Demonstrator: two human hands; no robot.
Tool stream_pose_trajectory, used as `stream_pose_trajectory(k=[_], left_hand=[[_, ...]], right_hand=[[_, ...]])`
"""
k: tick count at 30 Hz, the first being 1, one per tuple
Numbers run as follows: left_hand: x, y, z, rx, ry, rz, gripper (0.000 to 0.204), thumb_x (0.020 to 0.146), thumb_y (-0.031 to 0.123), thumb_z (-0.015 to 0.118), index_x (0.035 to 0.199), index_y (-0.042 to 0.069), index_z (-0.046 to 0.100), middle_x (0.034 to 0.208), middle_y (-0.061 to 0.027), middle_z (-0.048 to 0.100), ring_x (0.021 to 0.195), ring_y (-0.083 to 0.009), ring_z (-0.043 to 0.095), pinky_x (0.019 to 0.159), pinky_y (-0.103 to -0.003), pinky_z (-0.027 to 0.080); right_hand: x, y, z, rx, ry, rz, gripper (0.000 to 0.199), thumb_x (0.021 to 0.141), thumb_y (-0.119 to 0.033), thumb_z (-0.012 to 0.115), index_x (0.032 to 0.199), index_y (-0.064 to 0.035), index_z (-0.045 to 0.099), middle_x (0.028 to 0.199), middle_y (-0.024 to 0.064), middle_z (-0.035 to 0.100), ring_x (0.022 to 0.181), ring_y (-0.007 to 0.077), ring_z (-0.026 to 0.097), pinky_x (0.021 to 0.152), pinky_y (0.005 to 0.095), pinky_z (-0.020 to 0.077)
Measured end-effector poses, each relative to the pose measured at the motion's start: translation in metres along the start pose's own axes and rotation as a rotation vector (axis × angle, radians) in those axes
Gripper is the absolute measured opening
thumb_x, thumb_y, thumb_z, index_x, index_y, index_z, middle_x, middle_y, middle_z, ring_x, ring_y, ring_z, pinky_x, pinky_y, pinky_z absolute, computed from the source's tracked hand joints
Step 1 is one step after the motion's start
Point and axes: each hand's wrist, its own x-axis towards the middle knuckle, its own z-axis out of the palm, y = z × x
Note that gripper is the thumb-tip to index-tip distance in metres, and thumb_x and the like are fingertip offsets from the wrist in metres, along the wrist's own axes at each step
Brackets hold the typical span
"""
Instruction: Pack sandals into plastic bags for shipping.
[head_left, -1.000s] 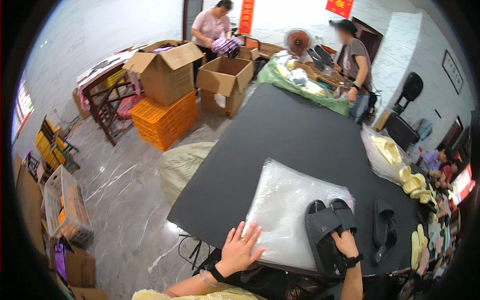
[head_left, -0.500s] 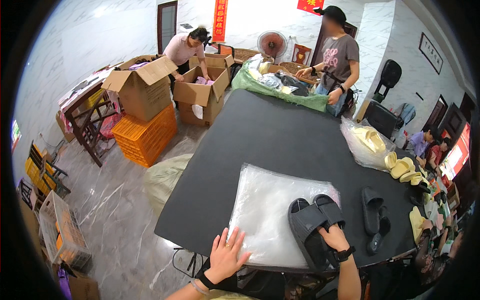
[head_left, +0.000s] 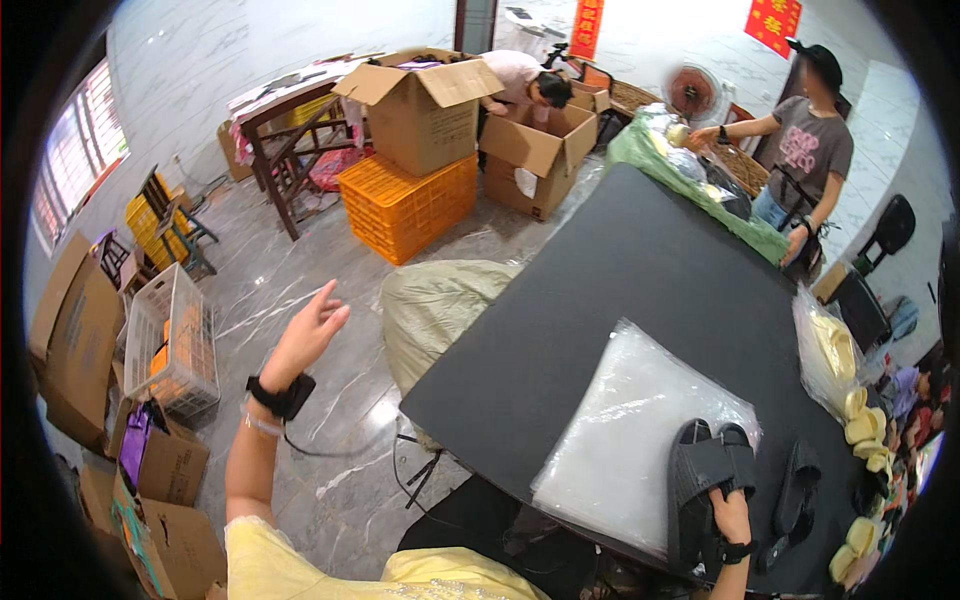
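My left hand (head_left: 312, 335) is raised off to the left of the table, above the floor, with nothing in it. Its fingers are stretched out, the index finger farthest. At the table's near right, my right hand (head_left: 733, 515) grips a pair of black slippers (head_left: 690, 490), its fingers inside one of them. These slippers lie over the right part of a stack of clear plastic bags (head_left: 610, 440). Just right of them rests another black pair of slippers (head_left: 797, 490) on the dark table (head_left: 640, 270).
Yellow slippers (head_left: 865, 430) line the table's right edge, near a bagged yellow pair (head_left: 832, 345). A pale sack (head_left: 440, 310) leans by the left edge. Cardboard boxes (head_left: 175, 465) and a white crate (head_left: 180, 350) stand left. Beyond, a person (head_left: 810, 150) stands beside a green sack (head_left: 690, 190).
My left hand has left the plastic bags and swung out left over the floor. The view has turned left. My right hand still grips the black slippers. The person at the far box bends lower.
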Motion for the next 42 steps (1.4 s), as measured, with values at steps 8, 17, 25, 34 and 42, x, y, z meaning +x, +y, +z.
stream_pose_trajectory(k=[8,17,25,34,42], left_hand=[[0.053,-0.069,0.038,0.118,-0.270,-0.069,0.072,0.089,0.039,0.057,0.141,-0.001,0.027,0.113,-0.0185,0.062,0.102,-0.0270,0.061,0.086,-0.034,0.046],[0.046,-0.158,0.130,0.053,-0.504,-0.196,0.084,0.087,0.046,0.055,0.141,-0.008,0.018,0.114,-0.0251,0.059,0.104,-0.0344,0.058,0.087,-0.037,0.046],[0.007,-0.131,0.140,-0.120,-0.489,-0.157,0.065,0.090,0.037,0.056,0.135,-0.005,0.035,0.112,-0.0200,0.063,0.103,-0.0274,0.061,0.086,-0.033,0.047],[-0.072,-0.031,0.122,-0.371,-0.211,-0.009,0.054,0.094,0.025,0.050,0.137,-0.003,0.032,0.135,-0.0219,0.042,0.124,-0.0298,0.043,0.100,-0.037,0.036],[-0.085,-0.017,0.147,-0.084,-0.293,0.168,0.092,0.080,0.025,0.070,0.142,-0.003,0.009,0.138,-0.0270,0.028,0.128,-0.0388,0.027,0.107,-0.044,0.023]], right_hand=[[-0.002,-0.017,-0.006,-0.017,-0.095,0.061,0.049,0.089,-0.021,0.052,0.127,0.0081,0.043,0.133,0.0262,0.043,0.125,0.0381,0.040,0.103,0.0357,0.0306],[0.002,-0.008,-0.004,0.016,-0.113,0.057,0.052,0.089,-0.021,0.052,0.129,0.0090,0.040,0.135,0.0264,0.041,0.127,0.0382,0.038,0.104,0.0355,0.0298],[-0.002,-0.013,0.005,-0.083,0.056,0.187,0.057,0.085,-0.024,0.056,0.125,0.0132,0.039,0.127,0.0337,0.044,0.119,0.0440,0.043,0.099,0.0408,0.0344],[-0.004,-0.015,0.005,-0.082,0.038,0.185,0.058,0.085,-0.026,0.057,0.127,0.0102,0.039,0.130,0.0334,0.042,0.119,0.0452,0.043,0.098,0.0406,0.0368],[-0.001,-0.004,0.012,-0.114,0.064,0.046,0.054,0.086,-0.031,0.056,0.125,0.0056,0.047,0.135,0.0330,0.036,0.119,0.0454,0.043,0.098,0.0417,0.0371]])
